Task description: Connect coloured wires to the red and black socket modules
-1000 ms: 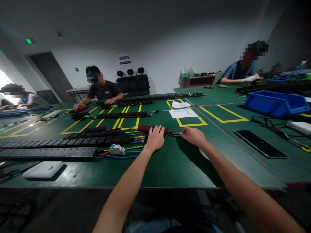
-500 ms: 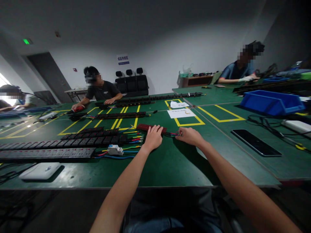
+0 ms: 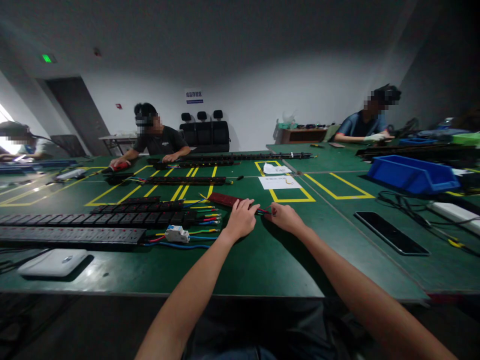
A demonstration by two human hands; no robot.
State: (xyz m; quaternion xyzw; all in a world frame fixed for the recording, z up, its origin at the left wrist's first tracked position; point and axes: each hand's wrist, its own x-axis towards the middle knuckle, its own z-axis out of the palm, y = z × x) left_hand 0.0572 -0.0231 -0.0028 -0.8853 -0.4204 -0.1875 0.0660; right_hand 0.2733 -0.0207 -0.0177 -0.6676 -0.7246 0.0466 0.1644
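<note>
Partly beneath the left hand [image 3: 242, 219], dark-red strip [image 3: 221, 199], left grip unclear, right hand [image 3: 287, 218] pinching wires [image 3: 263, 211]

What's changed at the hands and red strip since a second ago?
The left hand shifted right along the red strip toward its wired end; the right hand, at the wires, moved left, narrowing their gap. No visible release. The phone and blue bin stayed put.

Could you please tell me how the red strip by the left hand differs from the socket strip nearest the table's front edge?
The red strip is dark red; the socket strip looks grey on top.
The red strip looks short, while the socket strip runs out of the picture.
The left hand is at the red strip; no hand touches the socket strip.
Both have coloured wires at their right ends.
</note>
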